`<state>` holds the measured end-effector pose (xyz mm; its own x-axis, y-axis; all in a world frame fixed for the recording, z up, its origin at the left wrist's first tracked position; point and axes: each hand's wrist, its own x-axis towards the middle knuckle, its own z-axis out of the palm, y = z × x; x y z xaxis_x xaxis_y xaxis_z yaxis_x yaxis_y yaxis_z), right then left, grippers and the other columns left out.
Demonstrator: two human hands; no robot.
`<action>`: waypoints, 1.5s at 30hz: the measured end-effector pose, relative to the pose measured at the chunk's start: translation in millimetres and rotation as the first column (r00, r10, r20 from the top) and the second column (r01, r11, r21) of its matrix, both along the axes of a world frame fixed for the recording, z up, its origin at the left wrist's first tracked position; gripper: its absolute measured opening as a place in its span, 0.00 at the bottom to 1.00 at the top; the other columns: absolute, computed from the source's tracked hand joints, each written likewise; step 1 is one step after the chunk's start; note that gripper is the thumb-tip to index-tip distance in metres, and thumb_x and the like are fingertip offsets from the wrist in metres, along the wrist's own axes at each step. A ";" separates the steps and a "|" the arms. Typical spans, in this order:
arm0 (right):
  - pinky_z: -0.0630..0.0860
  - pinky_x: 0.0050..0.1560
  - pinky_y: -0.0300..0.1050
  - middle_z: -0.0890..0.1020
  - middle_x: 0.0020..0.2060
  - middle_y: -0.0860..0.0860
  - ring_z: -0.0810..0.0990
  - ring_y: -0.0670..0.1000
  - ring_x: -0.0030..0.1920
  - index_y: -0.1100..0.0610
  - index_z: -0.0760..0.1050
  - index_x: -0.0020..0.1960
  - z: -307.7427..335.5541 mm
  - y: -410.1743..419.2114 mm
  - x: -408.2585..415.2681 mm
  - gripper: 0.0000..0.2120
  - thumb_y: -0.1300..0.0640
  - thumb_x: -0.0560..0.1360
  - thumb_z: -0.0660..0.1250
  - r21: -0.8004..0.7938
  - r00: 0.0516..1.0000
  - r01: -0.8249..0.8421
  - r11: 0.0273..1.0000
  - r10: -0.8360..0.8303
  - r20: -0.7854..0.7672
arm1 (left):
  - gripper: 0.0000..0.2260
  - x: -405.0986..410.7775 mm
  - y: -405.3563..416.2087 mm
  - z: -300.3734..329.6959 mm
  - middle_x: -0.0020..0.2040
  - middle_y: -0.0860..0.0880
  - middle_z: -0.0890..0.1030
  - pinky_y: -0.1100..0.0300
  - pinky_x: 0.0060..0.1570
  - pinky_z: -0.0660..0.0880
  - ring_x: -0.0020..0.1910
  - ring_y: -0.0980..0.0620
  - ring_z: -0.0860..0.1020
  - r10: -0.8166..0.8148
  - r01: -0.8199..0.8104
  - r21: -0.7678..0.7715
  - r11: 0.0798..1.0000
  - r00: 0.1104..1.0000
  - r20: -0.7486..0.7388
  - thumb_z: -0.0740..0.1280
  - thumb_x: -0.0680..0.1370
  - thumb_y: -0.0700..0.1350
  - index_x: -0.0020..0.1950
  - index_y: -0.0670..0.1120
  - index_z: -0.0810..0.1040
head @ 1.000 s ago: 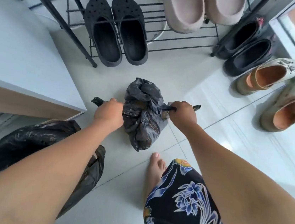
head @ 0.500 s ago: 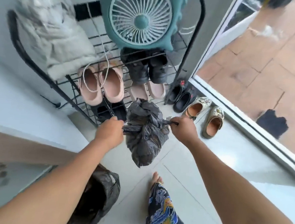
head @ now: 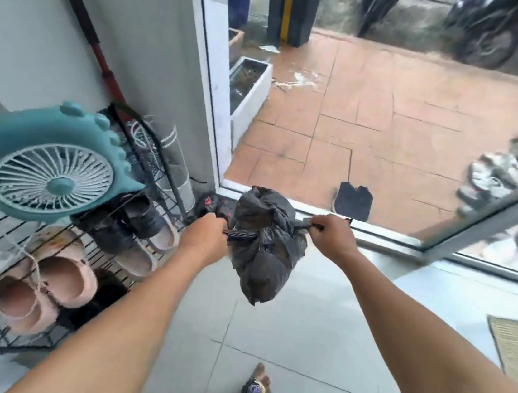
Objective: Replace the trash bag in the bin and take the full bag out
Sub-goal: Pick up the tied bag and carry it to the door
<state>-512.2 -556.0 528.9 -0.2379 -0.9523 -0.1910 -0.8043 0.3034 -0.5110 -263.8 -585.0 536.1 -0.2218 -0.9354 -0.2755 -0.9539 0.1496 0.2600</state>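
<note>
A full black trash bag (head: 266, 249) hangs in the air in front of me, above the pale tiled floor. My left hand (head: 205, 237) grips one stretched handle of the bag on its left side. My right hand (head: 332, 236) grips the other handle on its right side, and both handles are pulled taut outward. The bag's top is bunched and closed. The bin is out of view.
A black wire shoe rack (head: 57, 256) with slippers and a teal fan (head: 49, 164) stands at the left. An open doorway (head: 361, 228) leads onto a terracotta pavement (head: 391, 121) ahead. A woven mat (head: 516, 348) lies at the right. My bare foot (head: 260, 374) is below.
The bag has been lifted off the floor and carried toward the doorway. The view has risen from the floor to the door, and the lined bin has dropped out of sight.
</note>
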 end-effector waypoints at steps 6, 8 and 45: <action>0.74 0.44 0.46 0.84 0.43 0.54 0.80 0.58 0.48 0.57 0.83 0.49 23.5 3.7 -110.1 0.12 0.62 0.72 0.62 0.005 0.977 0.214 0.977 -0.214 0.017 | 0.10 -120.2 -39.7 22.5 0.52 0.43 0.77 0.52 0.48 0.74 0.53 0.40 0.78 -0.174 0.175 0.002 0.985 0.984 -0.040 0.60 0.75 0.42 0.49 0.43 0.79; 0.76 0.45 0.48 0.84 0.41 0.55 0.80 0.59 0.47 0.59 0.83 0.47 29.3 7.9 -138.6 0.11 0.61 0.71 0.62 0.002 0.963 0.268 0.963 -0.268 0.008 | 0.11 -153.7 -52.5 28.9 0.53 0.43 0.76 0.50 0.50 0.75 0.53 0.40 0.78 -0.250 0.250 -0.012 0.968 0.968 -0.014 0.60 0.76 0.42 0.52 0.42 0.79; 0.74 0.48 0.41 0.85 0.50 0.53 0.81 0.55 0.51 0.56 0.83 0.51 -126.9 122.4 -554.8 0.12 0.61 0.73 0.62 0.287 0.499 0.803 0.523 -0.852 0.157 | 0.11 -683.1 -62.9 -134.7 0.48 0.42 0.79 0.53 0.44 0.76 0.48 0.40 0.78 -0.726 0.702 0.227 0.675 0.687 0.034 0.60 0.72 0.39 0.48 0.41 0.81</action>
<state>-1067.0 -433.6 402.0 -0.8208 -0.2919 -0.4910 0.0089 0.8530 -0.5219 -947.0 -648.0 401.4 -0.7571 -0.4340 -0.4884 -0.5992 0.7591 0.2543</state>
